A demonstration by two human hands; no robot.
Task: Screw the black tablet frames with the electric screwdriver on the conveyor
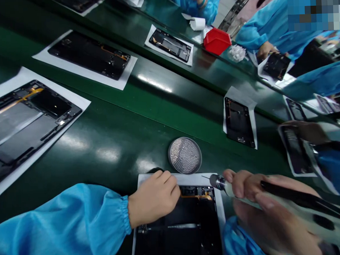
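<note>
My right hand (256,191) is wrapped round a pale electric screwdriver (229,188), its thin bit pointing left above the edge of the white sheet. Black tweezers (300,197) lie along the same hand. My left hand (155,196) is closed, with fingers curled down at the upper left corner of an opened tablet (187,227); what the fingertips hold, if anything, is hidden. The tablet lies on a white sheet (219,204) and shows its dark inside and an orange flex cable. Just beyond it stands a round dish of tiny screws (184,155).
Other opened tablets lie on white sheets, at left (50,105), farther back (89,54) and at right (239,121). A red bin (217,41) stands across the green bench (116,125). One co-worker's hand (267,49) holds another tablet. A blurred arm is at far right.
</note>
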